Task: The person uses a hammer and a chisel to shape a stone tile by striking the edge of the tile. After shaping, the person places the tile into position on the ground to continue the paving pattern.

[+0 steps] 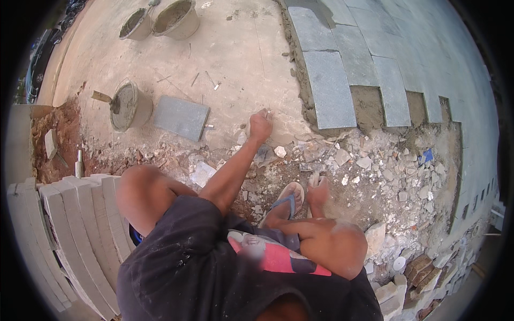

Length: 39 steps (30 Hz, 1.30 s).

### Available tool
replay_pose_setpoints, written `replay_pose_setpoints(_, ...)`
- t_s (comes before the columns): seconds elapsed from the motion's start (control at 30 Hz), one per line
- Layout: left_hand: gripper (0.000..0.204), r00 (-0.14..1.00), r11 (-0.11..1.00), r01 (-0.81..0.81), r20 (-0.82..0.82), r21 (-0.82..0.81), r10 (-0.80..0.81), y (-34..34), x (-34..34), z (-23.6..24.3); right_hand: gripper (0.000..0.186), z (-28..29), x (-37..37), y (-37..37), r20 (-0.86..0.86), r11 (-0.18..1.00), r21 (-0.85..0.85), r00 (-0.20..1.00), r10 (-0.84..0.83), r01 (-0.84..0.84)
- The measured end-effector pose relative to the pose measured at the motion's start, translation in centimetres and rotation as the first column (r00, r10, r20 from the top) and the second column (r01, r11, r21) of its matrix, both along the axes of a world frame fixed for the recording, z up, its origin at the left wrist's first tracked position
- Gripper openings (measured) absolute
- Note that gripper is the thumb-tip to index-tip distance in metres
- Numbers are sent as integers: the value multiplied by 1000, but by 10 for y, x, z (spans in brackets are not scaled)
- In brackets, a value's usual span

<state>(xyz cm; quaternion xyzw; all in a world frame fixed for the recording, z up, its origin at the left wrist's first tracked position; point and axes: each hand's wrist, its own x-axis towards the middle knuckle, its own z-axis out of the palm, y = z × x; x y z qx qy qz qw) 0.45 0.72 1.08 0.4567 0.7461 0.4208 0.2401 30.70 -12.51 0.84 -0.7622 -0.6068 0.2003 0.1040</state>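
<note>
My left hand is closed and reaches forward, low over the concrete slab near its broken edge. Something tiny and pale shows at its fingertips, too small to name. Close beside my sandalled foot, my right hand is closed too, above the rubble; what its fingers hold is unclear. To the left of my left hand a loose grey paving tile lies flat on the slab. Laid grey tiles form a stepped edge at the right, with mortar exposed in the gaps.
A mortar bucket with a wooden-handled tool stands at the left. Two more buckets, one larger and one smaller, stand farther off. Thick slabs are stacked at my left. Broken bricks lie at the lower right.
</note>
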Motion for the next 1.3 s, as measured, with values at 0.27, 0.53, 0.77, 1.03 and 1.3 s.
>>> replay_pose_setpoints(0.27, 19, 992, 1000, -2, -125, 5, 2, -3, -1, -1, 40, -18, 7, -5, -54, 1000, 11, 998, -14, 15)
replay_pose_setpoints(0.53, 25, 992, 953, 75, -123, 292, -40, 33, -31, 46, 42, -2, -3, 0, -8, 998, -54, 1000, 18, -18)
replay_pose_setpoints(0.77, 26, 994, 985, 103, -42, 136, -98, -4, 2, 33, 23, -11, 1, -8, 0, 992, 124, 1000, -31, 31)
replay_pose_setpoints(1.03, 24, 999, 995, 24, 33, 100, -28, -27, 0, 2, 27, -13, 3, -5, 14, 999, 50, 1000, -13, 12)
replay_pose_setpoints(1.3, 13, 997, 994, 48, 58, 93, -54, -32, 1, 3, 40, -10, 4, -2, 43, 1000, -26, 999, -3, 4)
